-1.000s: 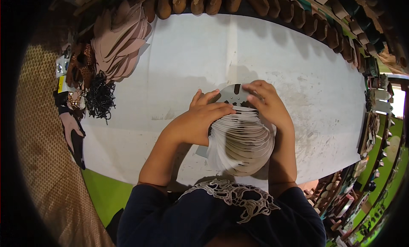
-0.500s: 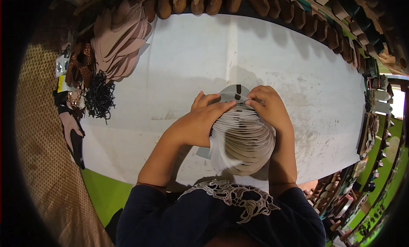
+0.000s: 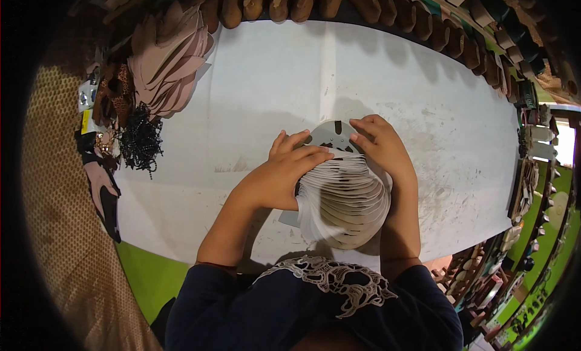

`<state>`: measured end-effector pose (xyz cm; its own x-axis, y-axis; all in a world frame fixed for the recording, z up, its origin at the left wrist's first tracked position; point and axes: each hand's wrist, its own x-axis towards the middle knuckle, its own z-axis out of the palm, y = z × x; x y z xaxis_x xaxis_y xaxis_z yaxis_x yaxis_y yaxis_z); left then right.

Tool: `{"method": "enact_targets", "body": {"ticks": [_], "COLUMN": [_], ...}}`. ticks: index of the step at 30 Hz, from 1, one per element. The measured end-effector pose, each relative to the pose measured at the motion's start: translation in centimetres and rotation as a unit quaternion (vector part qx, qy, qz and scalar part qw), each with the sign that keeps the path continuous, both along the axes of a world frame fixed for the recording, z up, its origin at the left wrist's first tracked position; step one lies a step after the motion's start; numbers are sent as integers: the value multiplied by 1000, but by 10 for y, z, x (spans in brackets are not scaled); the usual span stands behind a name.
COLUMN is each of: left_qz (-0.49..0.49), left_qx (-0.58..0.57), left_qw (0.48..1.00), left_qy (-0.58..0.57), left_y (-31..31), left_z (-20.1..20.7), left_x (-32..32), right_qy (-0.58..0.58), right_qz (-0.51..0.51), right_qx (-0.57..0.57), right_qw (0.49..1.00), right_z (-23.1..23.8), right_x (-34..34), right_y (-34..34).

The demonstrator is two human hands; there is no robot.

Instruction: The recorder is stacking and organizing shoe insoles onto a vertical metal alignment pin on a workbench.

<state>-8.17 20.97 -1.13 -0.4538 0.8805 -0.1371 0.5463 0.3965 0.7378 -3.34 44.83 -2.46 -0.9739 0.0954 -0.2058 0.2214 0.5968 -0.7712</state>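
A thick fanned stack of pale shoe-shaped cut pieces (image 3: 345, 196) lies on the white table in front of me, its layered edges facing me. Beyond its top edge shows a rounded grey piece (image 3: 330, 132) with a dark slot and small dots. My left hand (image 3: 281, 175) holds the stack's left side, thumb across the top edges and fingers spread beyond them. At the grey piece's right edge is my right hand (image 3: 387, 148), thumb and forefinger apart with nothing seen between them. Its other fingers are partly hidden.
Pinkish cut pieces (image 3: 166, 60) are piled at the far left, beside a black beaded tangle (image 3: 141, 139). Brown wooden shoe lasts (image 3: 330, 3) line the table's far edge. Racks of shoe parts (image 3: 484, 272) stand at the right. White table surface (image 3: 260, 78) surrounds the stack.
The pale sheet pinched between my hands has come down onto the stack. My right thumb and forefinger have parted, uncovering more of the grey piece. The left hand has hardly moved.
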Motion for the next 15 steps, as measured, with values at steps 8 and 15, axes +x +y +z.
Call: {"method": "enact_targets", "body": {"ticks": [8,15], "left_qz": [4,18], "left_qx": [-2,32], "left_qw": [1000,999], "left_qy": [-12,13], "left_y": [-2,-3], "left_z": [1,-3], "left_x": [0,2], "right_qy": [-8,13], "right_qz": [-4,86], "right_qx": [-25,-98], "right_qw": [1000,991], "right_z": [0,0], "right_x": [4,15], "right_y": [-2,7]}}
